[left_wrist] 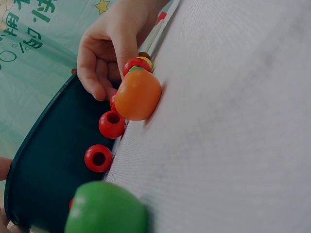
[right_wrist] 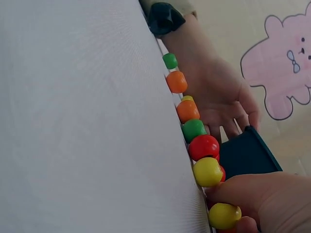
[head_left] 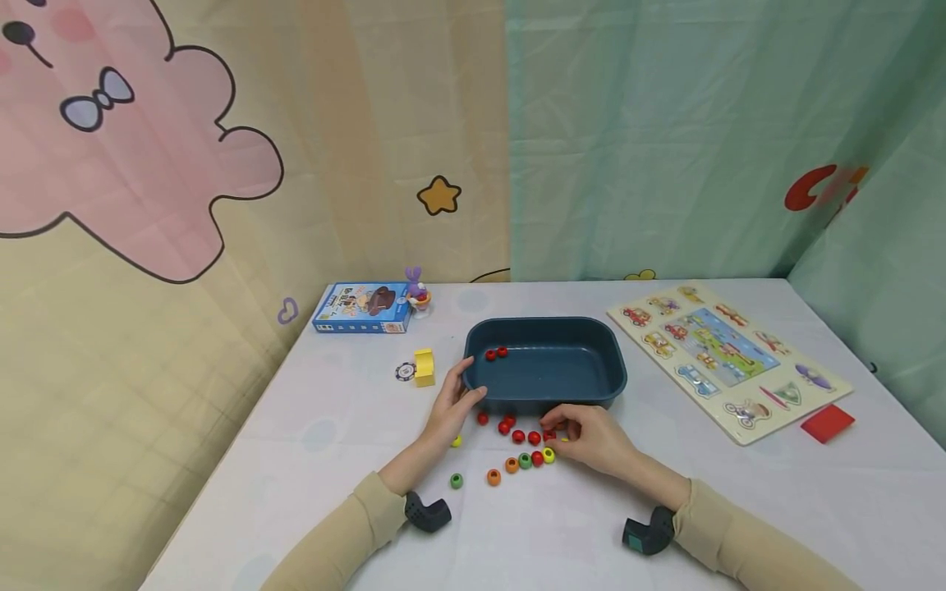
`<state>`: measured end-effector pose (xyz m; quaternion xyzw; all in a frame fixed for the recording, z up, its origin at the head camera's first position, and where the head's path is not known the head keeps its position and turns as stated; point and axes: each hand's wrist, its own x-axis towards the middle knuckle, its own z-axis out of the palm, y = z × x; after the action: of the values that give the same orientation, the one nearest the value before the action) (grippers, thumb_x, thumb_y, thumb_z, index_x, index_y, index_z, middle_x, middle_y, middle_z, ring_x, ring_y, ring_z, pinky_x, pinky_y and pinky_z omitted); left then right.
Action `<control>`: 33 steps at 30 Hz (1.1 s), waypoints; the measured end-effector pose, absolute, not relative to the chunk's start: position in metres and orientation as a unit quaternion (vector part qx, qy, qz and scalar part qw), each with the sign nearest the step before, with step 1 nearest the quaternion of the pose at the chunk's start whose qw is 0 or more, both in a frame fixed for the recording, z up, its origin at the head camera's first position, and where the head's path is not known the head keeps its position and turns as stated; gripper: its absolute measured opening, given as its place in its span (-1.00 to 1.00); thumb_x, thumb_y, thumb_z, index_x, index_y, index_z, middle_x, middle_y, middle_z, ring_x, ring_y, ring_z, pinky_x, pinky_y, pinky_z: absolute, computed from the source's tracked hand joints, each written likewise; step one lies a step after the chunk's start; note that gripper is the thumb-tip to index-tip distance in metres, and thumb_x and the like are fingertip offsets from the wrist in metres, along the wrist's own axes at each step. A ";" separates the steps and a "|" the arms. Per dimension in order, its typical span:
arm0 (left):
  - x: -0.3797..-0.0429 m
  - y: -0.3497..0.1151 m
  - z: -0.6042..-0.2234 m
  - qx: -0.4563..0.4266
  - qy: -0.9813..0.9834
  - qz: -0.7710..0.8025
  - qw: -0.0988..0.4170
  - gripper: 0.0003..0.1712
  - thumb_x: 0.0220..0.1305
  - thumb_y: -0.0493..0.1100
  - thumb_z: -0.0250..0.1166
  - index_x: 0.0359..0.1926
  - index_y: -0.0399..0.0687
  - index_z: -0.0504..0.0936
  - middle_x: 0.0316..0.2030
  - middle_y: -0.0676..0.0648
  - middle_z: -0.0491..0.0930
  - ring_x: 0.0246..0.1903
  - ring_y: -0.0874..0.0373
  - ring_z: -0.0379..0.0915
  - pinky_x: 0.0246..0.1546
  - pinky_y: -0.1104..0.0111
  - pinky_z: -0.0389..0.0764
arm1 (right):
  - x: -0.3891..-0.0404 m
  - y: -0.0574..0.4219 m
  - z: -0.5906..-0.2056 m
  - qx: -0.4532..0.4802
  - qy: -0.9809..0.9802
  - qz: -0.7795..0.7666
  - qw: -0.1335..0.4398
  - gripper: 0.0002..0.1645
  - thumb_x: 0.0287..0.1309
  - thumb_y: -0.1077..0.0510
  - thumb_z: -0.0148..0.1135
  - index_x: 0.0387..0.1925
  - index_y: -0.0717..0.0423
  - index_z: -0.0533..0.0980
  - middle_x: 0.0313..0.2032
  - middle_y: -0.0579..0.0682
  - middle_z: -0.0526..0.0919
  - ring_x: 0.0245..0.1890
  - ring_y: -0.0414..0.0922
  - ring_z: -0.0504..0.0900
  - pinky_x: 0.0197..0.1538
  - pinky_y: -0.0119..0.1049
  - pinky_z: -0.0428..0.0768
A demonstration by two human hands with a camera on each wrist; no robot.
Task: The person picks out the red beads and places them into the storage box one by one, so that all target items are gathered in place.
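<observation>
A dark blue plastic basin (head_left: 547, 405) stands mid-table with two red beads (head_left: 497, 353) inside. My left hand (head_left: 448, 402) holds its near left corner, thumb at the front rim and fingers along the left side. In front of the basin lie loose round beads with holes: several red beads (head_left: 519, 437), orange beads (head_left: 493, 477), green beads (head_left: 525, 460) and yellow beads (head_left: 548, 455). My right hand (head_left: 591, 435) is bent down at the basin's front right, thumb and index fingertip about a red bead (head_left: 549, 435). A yellow bead (right_wrist: 224, 216) lies right beside those fingers.
A wooden picture puzzle board (head_left: 727, 361) lies at the right with a red card (head_left: 828, 423) by its corner. At the back left are a blue box (head_left: 362, 308) and a purple rabbit figurine (head_left: 417, 291). A yellow block (head_left: 424, 368) and a chip (head_left: 405, 372) sit left of the basin.
</observation>
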<state>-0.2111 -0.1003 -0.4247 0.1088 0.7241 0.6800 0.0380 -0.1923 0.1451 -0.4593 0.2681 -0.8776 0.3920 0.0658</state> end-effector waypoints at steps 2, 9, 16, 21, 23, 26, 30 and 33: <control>-0.211 -0.100 -0.424 0.110 0.723 0.681 0.038 -0.41 0.27 -0.23 0.04 0.29 0.04 0.11 0.34 -0.07 -0.06 0.28 -0.01 -0.07 0.17 0.27 0.18 | -0.192 0.145 -0.459 0.271 -0.877 0.388 0.075 -0.72 -0.19 0.14 0.40 -0.32 -0.12 0.57 -0.56 -0.28 0.48 -0.67 -0.31 0.31 -0.64 -0.48 0.33; -0.212 -0.100 -0.425 0.122 0.720 0.683 0.031 -0.41 0.27 -0.26 0.03 0.29 -0.02 0.10 0.34 -0.10 -0.05 0.28 -0.05 -0.07 0.18 0.26 0.16 | -0.191 0.145 -0.459 0.301 -0.858 0.398 0.121 -0.75 -0.15 0.05 0.39 -0.33 -0.11 0.58 -0.57 -0.29 0.46 -0.63 -0.34 0.32 -0.63 -0.51 0.33; -0.213 -0.099 -0.425 0.130 0.718 0.683 0.029 -0.41 0.27 -0.26 0.03 0.29 -0.03 0.10 0.34 -0.12 -0.07 0.28 -0.05 -0.08 0.19 0.24 0.15 | -0.189 0.140 -0.414 0.406 -0.788 0.434 0.163 -0.70 -0.21 0.27 0.40 -0.31 0.07 0.57 -0.44 -0.14 0.60 -0.60 -0.25 0.42 -0.64 -0.57 0.30; -0.213 -0.099 -0.423 0.126 0.720 0.682 0.030 -0.42 0.27 -0.26 0.03 0.29 -0.03 0.10 0.34 -0.10 -0.07 0.28 -0.03 -0.07 0.18 0.26 0.16 | -0.204 0.133 -0.357 0.446 -0.752 0.437 0.213 -0.67 -0.30 0.42 0.38 -0.34 0.24 0.56 -0.43 0.05 0.61 -0.52 -0.20 0.46 -0.64 -0.52 0.29; -0.213 -0.099 -0.423 0.123 0.722 0.680 0.031 -0.41 0.27 -0.27 0.03 0.30 -0.06 0.09 0.34 -0.10 -0.07 0.28 -0.02 -0.07 0.17 0.26 0.17 | -0.214 0.130 -0.341 0.432 -0.752 0.448 0.216 -0.70 -0.25 0.42 0.36 -0.33 0.25 0.56 -0.41 0.07 0.62 -0.47 -0.21 0.47 -0.62 -0.43 0.33; -0.213 -0.099 -0.423 0.119 0.723 0.679 0.035 -0.40 0.27 -0.26 0.03 0.31 -0.08 0.07 0.34 -0.09 -0.08 0.28 -0.01 -0.05 0.16 0.26 0.19 | -0.236 0.125 -0.328 0.388 -0.764 0.472 0.207 -0.75 -0.16 0.40 0.32 -0.31 0.27 0.56 -0.37 0.09 0.63 -0.42 -0.18 0.51 -0.59 -0.37 0.37; -0.212 -0.099 -0.424 0.115 0.724 0.679 0.035 -0.39 0.27 -0.26 0.03 0.31 -0.09 0.07 0.34 -0.09 -0.07 0.28 -0.01 -0.06 0.17 0.25 0.18 | -0.272 0.117 -0.328 0.325 -0.788 0.488 0.186 -0.76 -0.06 0.28 0.29 -0.26 0.22 0.56 -0.32 0.08 0.63 -0.34 -0.10 0.55 -0.51 -0.39 0.40; -0.212 -0.099 -0.425 0.114 0.725 0.678 0.031 -0.39 0.27 -0.26 0.04 0.31 -0.10 0.07 0.34 -0.10 -0.07 0.28 -0.01 -0.06 0.17 0.25 0.18 | -0.302 0.113 -0.339 0.294 -0.796 0.508 0.146 -0.73 -0.04 0.17 0.30 -0.23 0.16 0.56 -0.30 0.04 0.63 -0.28 -0.09 0.56 -0.43 -0.37 0.44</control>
<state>-0.2122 -0.0992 -0.4252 0.1141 0.7252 0.6783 0.0310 -0.3016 0.1127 -0.3392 0.2945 -0.7962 0.5080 0.1459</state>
